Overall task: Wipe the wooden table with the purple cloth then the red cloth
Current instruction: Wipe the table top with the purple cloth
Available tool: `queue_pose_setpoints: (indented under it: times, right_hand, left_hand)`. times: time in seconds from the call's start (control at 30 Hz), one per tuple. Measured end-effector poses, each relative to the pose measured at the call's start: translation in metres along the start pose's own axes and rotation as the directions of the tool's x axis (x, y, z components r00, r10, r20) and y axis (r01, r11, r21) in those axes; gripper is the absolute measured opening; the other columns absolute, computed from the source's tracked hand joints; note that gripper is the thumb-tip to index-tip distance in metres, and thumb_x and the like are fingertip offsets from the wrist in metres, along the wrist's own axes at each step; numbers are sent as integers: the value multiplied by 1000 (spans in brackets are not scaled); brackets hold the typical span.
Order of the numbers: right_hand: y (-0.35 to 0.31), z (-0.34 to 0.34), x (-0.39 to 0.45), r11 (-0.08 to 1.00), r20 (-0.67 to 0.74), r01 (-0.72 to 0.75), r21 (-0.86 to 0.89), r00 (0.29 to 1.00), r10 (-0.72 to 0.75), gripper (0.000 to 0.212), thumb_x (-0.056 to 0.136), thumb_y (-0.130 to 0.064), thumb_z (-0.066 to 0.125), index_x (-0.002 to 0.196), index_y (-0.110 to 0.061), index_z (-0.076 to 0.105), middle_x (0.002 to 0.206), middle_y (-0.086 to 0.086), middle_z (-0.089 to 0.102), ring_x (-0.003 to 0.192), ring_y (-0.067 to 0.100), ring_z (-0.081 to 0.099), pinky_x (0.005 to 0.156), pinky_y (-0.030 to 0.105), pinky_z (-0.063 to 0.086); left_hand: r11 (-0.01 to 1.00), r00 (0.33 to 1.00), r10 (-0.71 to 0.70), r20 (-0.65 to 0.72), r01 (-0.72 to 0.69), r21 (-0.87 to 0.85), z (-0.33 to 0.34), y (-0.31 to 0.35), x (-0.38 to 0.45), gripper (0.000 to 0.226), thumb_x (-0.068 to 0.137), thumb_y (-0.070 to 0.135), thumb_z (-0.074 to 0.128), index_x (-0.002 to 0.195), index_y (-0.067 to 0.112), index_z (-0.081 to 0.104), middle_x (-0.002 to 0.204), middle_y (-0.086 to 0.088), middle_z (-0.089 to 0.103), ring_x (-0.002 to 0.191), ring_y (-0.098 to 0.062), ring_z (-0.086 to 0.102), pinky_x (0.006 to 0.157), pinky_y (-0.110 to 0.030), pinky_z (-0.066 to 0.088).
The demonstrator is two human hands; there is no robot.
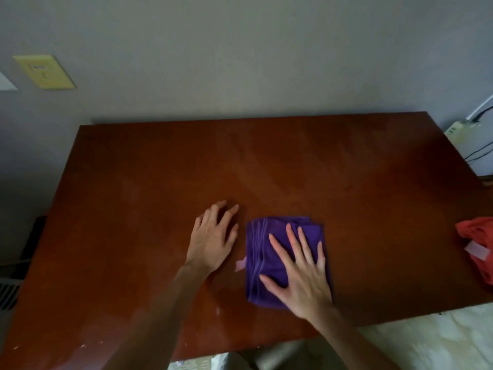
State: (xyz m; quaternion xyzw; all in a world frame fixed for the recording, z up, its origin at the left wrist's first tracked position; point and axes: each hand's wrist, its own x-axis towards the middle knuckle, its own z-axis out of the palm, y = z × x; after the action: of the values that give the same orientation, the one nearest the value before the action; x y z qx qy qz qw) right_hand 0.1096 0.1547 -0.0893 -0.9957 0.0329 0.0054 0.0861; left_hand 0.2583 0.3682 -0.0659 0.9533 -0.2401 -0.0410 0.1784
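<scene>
A folded purple cloth [262, 252] lies near the middle of the wooden table [138, 182]. My right hand [300, 273] rests flat on top of it with fingers spread, pressing it down. Just left of the cloth, my left hand [213, 239] lies on the bare wood with fingers apart, holding nothing. A small pale tag pokes out at the cloth's left edge. The red cloth [477, 248] sits crumpled at the table's right edge, partly cut off by the frame, with a white label on it.
The table's far edge stands against a grey wall with a yellow switch plate [44, 72]. A white device with cables [472, 145] sits beyond the right corner. Pale flooring [426, 340] shows below the near right edge.
</scene>
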Motion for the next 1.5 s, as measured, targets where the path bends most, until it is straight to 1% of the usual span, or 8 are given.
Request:
queue_pose_setpoints:
  times: [0.27,0.5,0.7,0.87,1.0,1.13,1.4,1.5]
  right_hand:
    - [45,-18,237,997,6,-78,22,997,78,91,83,-89,25,163,-47,17,177,0,8,163,23,2,125,68,8]
    - [54,-28,370,975,3,-217,55,976,217,84,93,-82,41,165,-46,16,177,0,3,162,25,-2,125,68,1]
    - [47,-30,360,979,21,-199,33,980,198,98,83,-92,35,165,-44,15,177,2,5,162,29,1,123,72,4]
    - [36,-36,284,994,56,-107,-2,993,107,117,66,-105,-1,165,-45,11,177,1,4,162,28,0,124,70,8]
    - [29,-23,141,999,90,-7,-48,996,11,105,79,-100,11,166,-44,5,177,1,0,163,28,-3,123,70,12]
    - [16,-7,32,995,68,84,-56,994,-80,103,83,-98,31,167,-41,11,177,1,5,163,29,3,122,71,13]
    - [8,-14,194,989,88,146,11,985,-146,102,78,-101,14,165,-48,8,177,-3,-3,162,24,-6,125,69,4]
    - [-3,-17,294,993,75,114,24,990,-115,103,74,-100,20,163,-49,13,177,-3,4,163,24,0,125,69,8]
  left_hand:
    - [995,996,-77,-34,79,59,25,-2,37,62,98,57,30,153,26,32,157,-13,31,148,-25,27,122,-45,17]
    - [989,998,-53,-17,55,135,30,1,33,66,101,60,18,157,26,16,162,-15,21,151,-26,18,120,-50,21]
    - [992,999,-51,-15,52,116,23,3,33,66,100,62,19,157,28,15,163,-14,20,152,-25,15,121,-50,18]
    - [999,996,-45,78,43,19,12,0,34,95,84,83,24,158,28,3,166,-7,2,153,-18,-8,124,-44,-3]
    - [977,969,-72,237,117,-180,-3,-5,42,128,66,75,66,157,17,-2,166,-2,-10,150,-11,-19,120,-36,-16]
    - [989,932,-56,358,100,-106,-10,-6,47,141,58,54,82,155,15,-12,163,-4,-24,146,-14,-31,120,-42,-17]
    - [997,907,-66,416,77,-10,-8,-5,47,140,65,55,80,154,13,-19,159,-6,-32,142,-17,-38,119,-44,-19]
    - [997,937,-73,342,80,-7,-2,-4,46,125,75,79,53,155,13,-15,162,-5,-27,144,-15,-35,120,-45,-17]
